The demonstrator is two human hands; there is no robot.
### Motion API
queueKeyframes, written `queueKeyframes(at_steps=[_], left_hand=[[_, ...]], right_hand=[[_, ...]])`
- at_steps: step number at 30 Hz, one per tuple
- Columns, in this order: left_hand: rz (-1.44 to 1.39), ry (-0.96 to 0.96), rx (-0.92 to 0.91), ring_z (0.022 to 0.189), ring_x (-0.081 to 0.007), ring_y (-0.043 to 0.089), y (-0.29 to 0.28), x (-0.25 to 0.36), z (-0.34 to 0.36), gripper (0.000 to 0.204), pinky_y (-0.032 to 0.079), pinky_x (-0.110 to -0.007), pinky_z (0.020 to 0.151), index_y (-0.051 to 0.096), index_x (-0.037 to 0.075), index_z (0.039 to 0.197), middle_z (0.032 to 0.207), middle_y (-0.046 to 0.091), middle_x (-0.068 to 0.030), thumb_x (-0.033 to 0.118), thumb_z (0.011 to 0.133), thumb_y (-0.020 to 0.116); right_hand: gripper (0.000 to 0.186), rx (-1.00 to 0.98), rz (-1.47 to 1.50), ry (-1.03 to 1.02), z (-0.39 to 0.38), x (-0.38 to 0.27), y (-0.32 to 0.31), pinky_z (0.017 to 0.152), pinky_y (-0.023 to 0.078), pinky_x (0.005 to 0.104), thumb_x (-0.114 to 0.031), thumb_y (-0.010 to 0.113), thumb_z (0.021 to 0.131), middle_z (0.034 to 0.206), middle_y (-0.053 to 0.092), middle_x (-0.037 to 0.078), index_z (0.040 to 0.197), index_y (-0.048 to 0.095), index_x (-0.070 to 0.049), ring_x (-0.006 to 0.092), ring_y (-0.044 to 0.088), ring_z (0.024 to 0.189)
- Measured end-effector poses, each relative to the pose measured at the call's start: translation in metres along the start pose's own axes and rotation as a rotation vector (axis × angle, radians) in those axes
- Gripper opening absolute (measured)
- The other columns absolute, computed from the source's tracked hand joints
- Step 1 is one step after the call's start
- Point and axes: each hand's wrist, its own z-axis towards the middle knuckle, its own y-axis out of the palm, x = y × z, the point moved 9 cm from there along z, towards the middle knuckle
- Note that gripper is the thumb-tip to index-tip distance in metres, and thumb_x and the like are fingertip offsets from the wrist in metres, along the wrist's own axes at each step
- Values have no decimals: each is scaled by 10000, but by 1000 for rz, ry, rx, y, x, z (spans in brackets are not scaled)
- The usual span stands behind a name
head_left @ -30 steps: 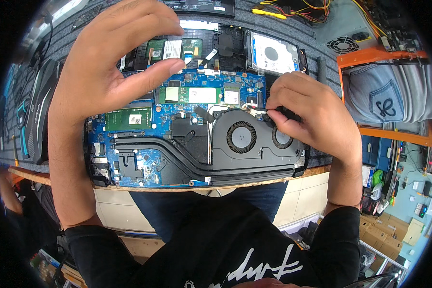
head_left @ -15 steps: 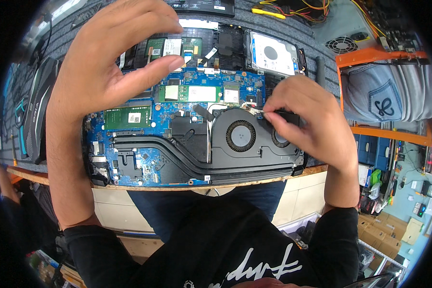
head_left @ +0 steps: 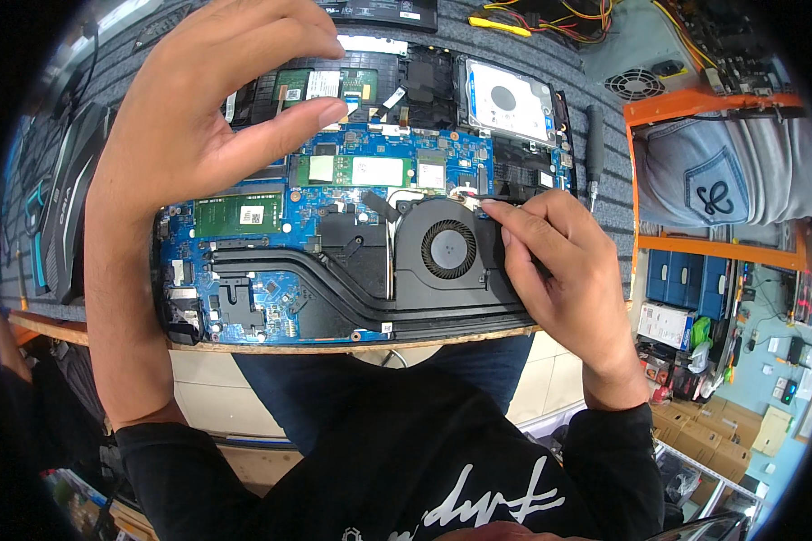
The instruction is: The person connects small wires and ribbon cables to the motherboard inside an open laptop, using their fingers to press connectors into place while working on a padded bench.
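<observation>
An opened laptop (head_left: 343, 225) lies at the table's near edge, its blue circuit board and black parts bare. My left hand (head_left: 216, 99) is open over its upper left, thumb and fingers apart with nothing between them. My right hand (head_left: 564, 257) rests over the right side. Its index fingertip touches the thin wires (head_left: 465, 194) by the upper corner of the round cooling fan (head_left: 448, 250); the thumb is apart below. That hand covers a second fan. A green memory stick (head_left: 239, 215), a green card (head_left: 352, 170) and a hard drive (head_left: 507, 99) sit in the laptop.
On the grey mat right of the laptop lies a screwdriver (head_left: 595, 149). A yellow-handled tool (head_left: 499, 26) and loose cables (head_left: 573, 18) are at the back, near a metal power supply (head_left: 645, 81). Another person in jeans (head_left: 722, 171) stands beyond an orange frame (head_left: 731, 241).
My right hand has shifted left and down, its pinch at the wires loosened into an outstretched index finger. The screwdriver and board on the right are uncovered. My left hand stays nearly still.
</observation>
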Motion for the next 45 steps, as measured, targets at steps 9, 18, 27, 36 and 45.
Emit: queueKeyframes(at_steps=[9, 18, 27, 36, 45], left_hand=[[-3, 9, -5, 1196, -342, 685, 1, -1, -1, 380, 526, -426, 1019, 733, 20, 1203, 1271, 715, -169, 187, 869, 810], [4, 4, -3, 1203, -345, 684, 1, -2, 1, 382, 528, -427, 1022, 735, 17, 1201, 1278, 715, -176, 203, 875, 809], [-92, 46, 64, 1236, -328, 678, 31, 24, 21, 419, 542, -444, 1047, 733, 42, 1195, 1302, 712, -126, 239, 847, 857], [-144, -7, -94, 1251, -358, 658, 82, 47, 69, 551, 535, -442, 1073, 687, 38, 1278, 1364, 671, -143, 281, 818, 868], [-144, -50, -141, 1235, -372, 664, 90, 48, 76, 622, 542, -445, 1061, 673, 33, 1309, 1357, 671, -157, 300, 784, 871]], right_hand=[[185, -1, 210, 68, 11, 17, 1, 716, 530, 410, 57, 706, 898, 883, 634, 139, 1072, 744, 5, 335, 653, 823], [185, 16, -141, -36, 8, 2, -9, 764, 534, 419, 9, 769, 867, 933, 655, 100, 1048, 760, -29, 318, 660, 868], [185, 51, -155, -187, 24, 9, -12, 810, 555, 433, -93, 822, 869, 1004, 719, 102, 1028, 742, -39, 324, 703, 936], [179, -26, -223, -297, 31, 1, -11, 822, 583, 415, -65, 851, 849, 1007, 773, 101, 1000, 763, -23, 303, 742, 937], [199, -8, -217, -345, 27, 5, -10, 811, 575, 412, -51, 848, 829, 1000, 763, 96, 998, 748, -15, 295, 738, 921]])
